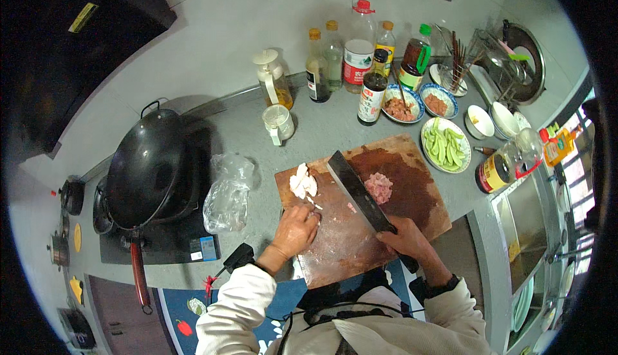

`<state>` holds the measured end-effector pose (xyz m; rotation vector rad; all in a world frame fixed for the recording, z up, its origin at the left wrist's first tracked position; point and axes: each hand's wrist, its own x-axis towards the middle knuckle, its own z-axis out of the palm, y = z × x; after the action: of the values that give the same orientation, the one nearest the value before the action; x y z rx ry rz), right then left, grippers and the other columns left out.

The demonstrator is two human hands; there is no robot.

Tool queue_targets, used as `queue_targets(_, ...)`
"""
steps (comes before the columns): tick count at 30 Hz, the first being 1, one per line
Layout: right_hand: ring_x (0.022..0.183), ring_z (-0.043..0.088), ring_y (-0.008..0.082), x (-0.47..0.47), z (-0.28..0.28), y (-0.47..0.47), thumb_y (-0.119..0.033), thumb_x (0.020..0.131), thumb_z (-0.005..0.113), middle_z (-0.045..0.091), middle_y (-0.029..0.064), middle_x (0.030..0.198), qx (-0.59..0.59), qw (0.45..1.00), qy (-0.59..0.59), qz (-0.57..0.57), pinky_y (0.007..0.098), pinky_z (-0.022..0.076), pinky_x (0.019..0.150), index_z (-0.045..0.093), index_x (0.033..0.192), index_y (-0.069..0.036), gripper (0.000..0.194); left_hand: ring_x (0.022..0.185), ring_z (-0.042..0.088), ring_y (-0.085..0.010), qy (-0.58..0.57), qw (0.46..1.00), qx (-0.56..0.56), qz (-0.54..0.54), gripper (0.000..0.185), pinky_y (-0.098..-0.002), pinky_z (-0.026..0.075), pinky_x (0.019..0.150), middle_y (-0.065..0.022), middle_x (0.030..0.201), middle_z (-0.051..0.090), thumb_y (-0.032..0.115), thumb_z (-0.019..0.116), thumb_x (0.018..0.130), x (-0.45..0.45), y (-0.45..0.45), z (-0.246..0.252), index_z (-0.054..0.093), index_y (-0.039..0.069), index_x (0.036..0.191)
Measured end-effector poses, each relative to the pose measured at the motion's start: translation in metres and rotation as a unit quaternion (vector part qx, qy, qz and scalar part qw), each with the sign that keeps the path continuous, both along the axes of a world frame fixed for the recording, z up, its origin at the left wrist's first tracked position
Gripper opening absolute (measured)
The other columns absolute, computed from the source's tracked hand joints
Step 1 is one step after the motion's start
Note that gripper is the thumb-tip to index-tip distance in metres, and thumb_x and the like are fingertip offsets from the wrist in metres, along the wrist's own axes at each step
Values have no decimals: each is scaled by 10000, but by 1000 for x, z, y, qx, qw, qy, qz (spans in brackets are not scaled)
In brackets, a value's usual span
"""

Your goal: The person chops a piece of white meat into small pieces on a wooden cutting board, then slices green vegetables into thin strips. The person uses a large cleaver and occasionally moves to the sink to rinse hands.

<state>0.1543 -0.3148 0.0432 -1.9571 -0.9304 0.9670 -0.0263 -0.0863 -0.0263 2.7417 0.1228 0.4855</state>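
A wooden cutting board (333, 249) lies before me on the grey counter. My right hand (405, 239) grips the handle of a cleaver (357, 188), whose dark blade slants across the board's middle. Just right of the blade is a mound of chopped pink meat (378, 188). On the board's left side sits a small heap of white pieces (303, 182), perhaps fat. My left hand (297, 228) rests just below this heap, fingers bent, beside some thin white slivers (315, 204). Its fingertips are partly hidden, so whether they hold anything is unclear.
Left stands a black wok (145, 171) on a cooktop (159, 251), beside a clear plastic bag (227, 193). Behind the board are a soy sauce bottle (372, 96), several other bottles and a bowl of meat (400, 109). A plate of green pods (445, 145) and the sink (524, 234) are right.
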Motion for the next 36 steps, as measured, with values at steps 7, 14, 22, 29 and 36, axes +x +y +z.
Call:
queue_targets(7, 513, 537, 118, 42, 6, -16, -161, 813, 609, 555, 58, 579, 9, 997, 44, 55, 301, 457, 489, 589, 924, 9, 204, 1048, 500, -323, -16, 996, 12, 91, 367, -422, 408, 888, -137, 1134, 523, 158, 611, 777, 19, -4, -3, 566, 46, 1123)
queue_targets(14, 494, 509, 95, 100, 4, -39, -177, 861, 566, 530, 21, 552, 71, 990, 118, 30, 280, 417, 463, 533, 778, -9, 190, 959, 516, -311, -28, 990, 21, 138, 181, -434, 405, 842, -109, 976, 571, 154, 631, 752, 22, -19, 8, 629, 47, 898)
queue_targets(22, 472, 514, 113, 135, 14, -55, -194, 879, 552, 519, 30, 581, 15, 975, 215, -44, 276, 416, 447, 507, 766, -14, 217, 814, 607, -388, 134, 953, -51, 267, 405, -464, 509, 690, -181, 993, 555, 148, 623, 778, 73, -88, 33, 510, 38, 1151)
queue_targets(29, 493, 497, 82, 144, -2, -64, -159, 874, 560, 491, 15, 617, -21, 981, 192, 23, 254, 410, 422, 505, 796, -7, 180, 884, 584, -405, 133, 945, -52, 292, 449, -474, 496, 747, -207, 994, 523, 148, 592, 783, 115, -118, 14, 452, -6, 1181)
queue_targets(36, 466, 542, 139, 142, -13, -51, -204, 865, 555, 541, 74, 584, -10, 991, 130, 37, 304, 441, 425, 517, 811, 16, 229, 894, 570, -419, 177, 928, -77, 319, 449, -452, 498, 756, -224, 1006, 520, 126, 562, 807, 131, -102, 12, 442, 2, 1222)
